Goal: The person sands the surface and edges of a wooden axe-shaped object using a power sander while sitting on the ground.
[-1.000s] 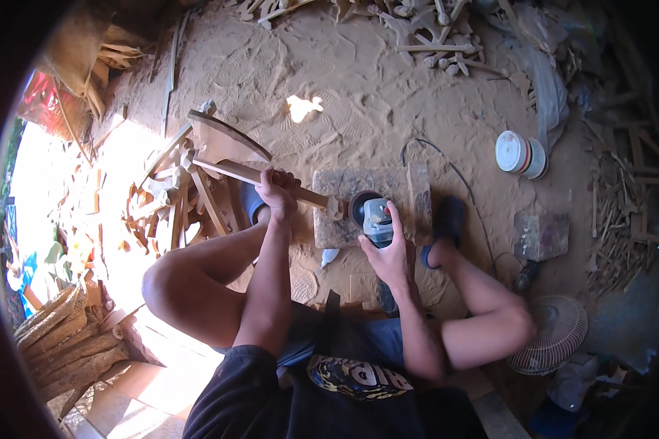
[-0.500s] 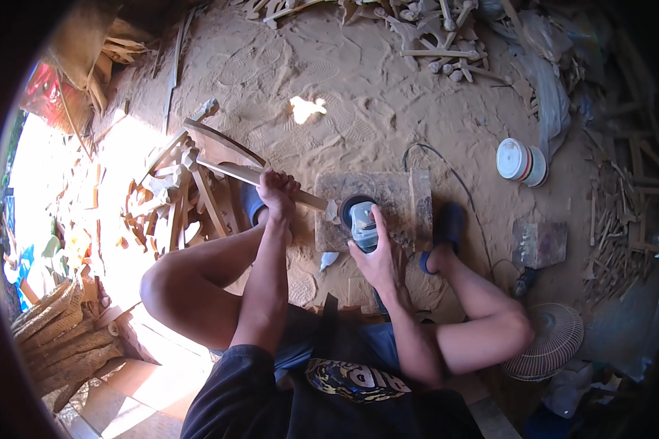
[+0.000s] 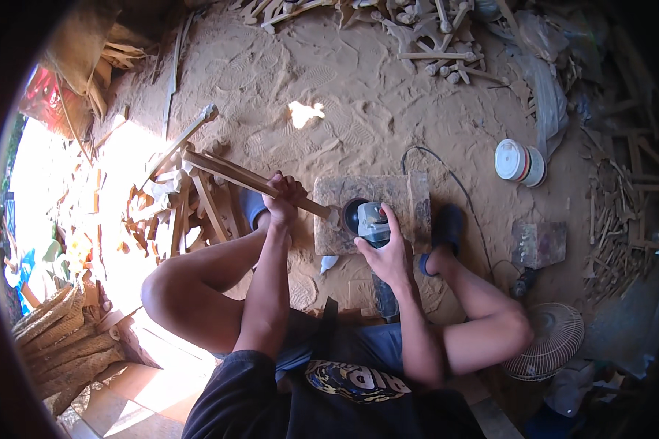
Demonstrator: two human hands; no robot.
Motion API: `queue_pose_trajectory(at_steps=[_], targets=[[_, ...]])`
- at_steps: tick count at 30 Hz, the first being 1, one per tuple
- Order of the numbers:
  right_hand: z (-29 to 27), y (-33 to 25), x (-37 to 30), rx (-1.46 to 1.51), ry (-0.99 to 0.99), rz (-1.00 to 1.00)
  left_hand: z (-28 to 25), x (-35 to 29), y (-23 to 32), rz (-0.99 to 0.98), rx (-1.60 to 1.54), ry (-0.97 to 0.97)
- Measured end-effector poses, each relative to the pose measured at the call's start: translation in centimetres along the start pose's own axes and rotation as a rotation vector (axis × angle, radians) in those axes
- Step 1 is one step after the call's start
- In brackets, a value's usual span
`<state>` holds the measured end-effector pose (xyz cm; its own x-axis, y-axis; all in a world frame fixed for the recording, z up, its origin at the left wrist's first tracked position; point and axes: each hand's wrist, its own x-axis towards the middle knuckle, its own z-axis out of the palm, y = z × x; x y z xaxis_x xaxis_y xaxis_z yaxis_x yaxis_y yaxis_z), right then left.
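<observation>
My left hand [image 3: 285, 199] is closed around a long wooden piece [image 3: 234, 173], which slants from the upper left down to a worn wooden block [image 3: 403, 189]. The piece's near end rests at the block's left part, beside a dark round disc [image 3: 352, 215]. That disc belongs to an angle grinder [image 3: 374, 228] with a pale, translucent-looking head. My right hand [image 3: 389, 257] grips the grinder from above and the right, with the index finger stretched along it. A narrow gap seems to lie between disc and wood. The grinder's dark body [image 3: 385, 296] runs back toward my lap.
Wooden offcuts [image 3: 176, 197] are heaped at left; more pieces [image 3: 439, 44] lie at the far side. A black cord [image 3: 458, 179] curves over sandy ground. On the right stand a white bucket [image 3: 520, 162], a box-like block [image 3: 540, 244] and a fan [image 3: 553, 342]. A small white bottle [image 3: 329, 263] lies by the block.
The wooden piece has rolled in my left hand, so its curved part now shows narrower and almost in line. My right hand and the grinder have shifted slightly right.
</observation>
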<state>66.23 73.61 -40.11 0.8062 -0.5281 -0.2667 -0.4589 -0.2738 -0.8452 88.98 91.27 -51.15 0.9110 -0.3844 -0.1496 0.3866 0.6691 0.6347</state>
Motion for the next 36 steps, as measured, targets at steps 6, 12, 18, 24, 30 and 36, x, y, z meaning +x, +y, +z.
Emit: queue_pose_trajectory(at_steps=[6, 12, 18, 24, 30, 36], targets=[[-0.2, -0.3, 0.4, -0.006, -0.054, 0.019, 1.0, 0.0, 0.3, -0.042, 0.021, -0.166], [0.0, -0.9, 0.2, -0.106, -0.036, 0.074, 1.0, 0.2, 0.2, -0.063, 0.042, -0.157], [0.4, 0.9, 0.6, -0.026, 0.021, -0.043, 1.8, 0.1, 0.2, -0.02, 0.04, -0.186], [-0.9, -0.5, -0.3, -0.039, 0.063, 0.026, 5.0, -0.9, 0.1, 0.209, 0.408, 0.13], [-1.4, -1.1, -1.1, -0.1, 0.072, -0.025, 9.1, -1.5, -0.7, 0.265, 0.561, 0.231], [-1.2, -1.0, -1.6, -0.118, 0.018, -0.038, 10.1, -2.2, -1.5, 0.291, 0.63, 0.317]])
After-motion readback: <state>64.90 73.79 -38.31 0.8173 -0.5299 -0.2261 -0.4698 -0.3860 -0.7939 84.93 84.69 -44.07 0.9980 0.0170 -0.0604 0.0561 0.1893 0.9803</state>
